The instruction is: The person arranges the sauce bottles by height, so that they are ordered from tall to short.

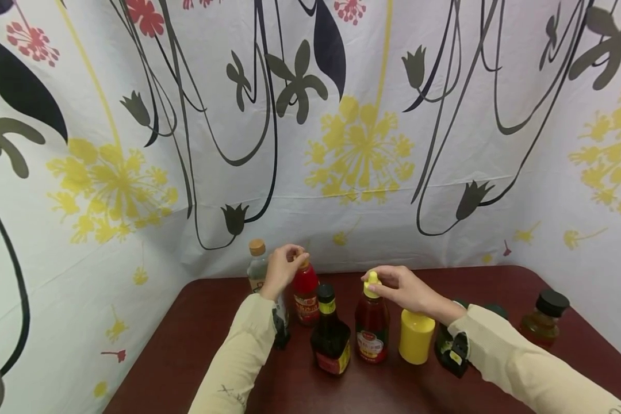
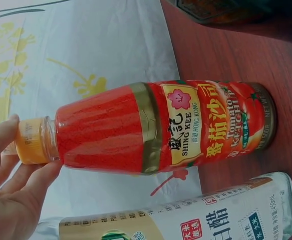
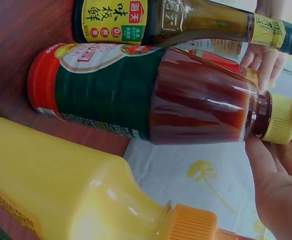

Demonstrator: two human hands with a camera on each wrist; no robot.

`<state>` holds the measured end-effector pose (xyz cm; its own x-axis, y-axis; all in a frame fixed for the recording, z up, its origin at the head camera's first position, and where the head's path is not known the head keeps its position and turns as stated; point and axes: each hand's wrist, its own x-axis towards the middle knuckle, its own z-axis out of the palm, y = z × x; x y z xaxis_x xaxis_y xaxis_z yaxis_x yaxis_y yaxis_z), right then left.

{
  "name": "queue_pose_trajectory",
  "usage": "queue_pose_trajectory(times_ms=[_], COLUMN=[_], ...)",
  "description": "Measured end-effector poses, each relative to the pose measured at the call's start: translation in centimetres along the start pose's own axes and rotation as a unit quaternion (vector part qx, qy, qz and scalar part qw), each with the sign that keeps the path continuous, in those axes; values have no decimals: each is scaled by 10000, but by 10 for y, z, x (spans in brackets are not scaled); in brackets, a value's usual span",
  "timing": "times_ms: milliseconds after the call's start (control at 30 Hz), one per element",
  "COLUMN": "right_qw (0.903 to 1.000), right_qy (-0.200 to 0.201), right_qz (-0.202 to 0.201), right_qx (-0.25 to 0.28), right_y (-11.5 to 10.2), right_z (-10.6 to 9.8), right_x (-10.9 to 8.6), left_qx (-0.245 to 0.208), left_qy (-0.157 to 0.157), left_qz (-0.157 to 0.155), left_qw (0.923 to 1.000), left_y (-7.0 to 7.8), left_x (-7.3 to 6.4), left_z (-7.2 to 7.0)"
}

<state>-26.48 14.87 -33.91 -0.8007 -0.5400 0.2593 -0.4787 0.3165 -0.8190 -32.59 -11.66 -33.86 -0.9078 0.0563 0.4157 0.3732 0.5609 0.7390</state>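
My left hand (image 1: 282, 273) is at the top of a red tomato ketchup bottle (image 1: 305, 293). In the left wrist view, its thumb and fingers pinch the ketchup's orange cap (image 2: 31, 141). My right hand (image 1: 406, 289) holds the yellow cap (image 1: 372, 287) of a dark red sauce bottle (image 1: 371, 325). The right wrist view shows the thumb and fingers around that cap (image 3: 281, 118), which sits on the bottle's neck. Both bottles stand upright on the dark red table (image 1: 207, 322). Between them, nearer the front, is a soy sauce bottle (image 1: 332, 339) with a black cap.
A clear white vinegar bottle (image 1: 257, 269) stands left of the ketchup, partly behind my left arm. A yellow bottle (image 1: 416, 339) is just right of the sauce. Further right are a dark bottle (image 1: 447, 351) and a black-lidded jar (image 1: 540, 325). Flower-patterned cloth (image 1: 372, 241) hangs behind the table.
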Motion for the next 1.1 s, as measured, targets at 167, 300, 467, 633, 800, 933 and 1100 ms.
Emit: queue_pose_trajectory(times_ms=[167, 300, 467, 633, 800, 933, 1100], right_qw=[9997, 9988, 9982, 9984, 9986, 9986, 9990], right_qy=[-254, -475, -581, -556, -514, -511, -446], right_qz=[4, -55, -125, -67, -37, -16, 18], right_qx=[61, 40, -101, -111, -125, -96, -58], right_y=[-2, -3, -3, -3, -3, -2, -1], right_z=[-3, -5, -7, -7, -7, -6, -5], right_x=[1, 2, 2, 3, 3, 3, 2], left_qx=[7, -50, -46, -82, -144, -123, -55], left_qy=[-32, -73, -89, -140, -177, -67, -28], left_qz=[-114, -131, -147, -183, -128, -146, -86], left_qw=[9999, 9999, 9998, 9997, 9997, 9998, 9999], left_y=[0, -1, -1, 1, 2, 2, 0], left_x=[1, 1, 0, 1, 1, 0, 0], left_z=[0, -1, -1, -1, -2, -2, -2])
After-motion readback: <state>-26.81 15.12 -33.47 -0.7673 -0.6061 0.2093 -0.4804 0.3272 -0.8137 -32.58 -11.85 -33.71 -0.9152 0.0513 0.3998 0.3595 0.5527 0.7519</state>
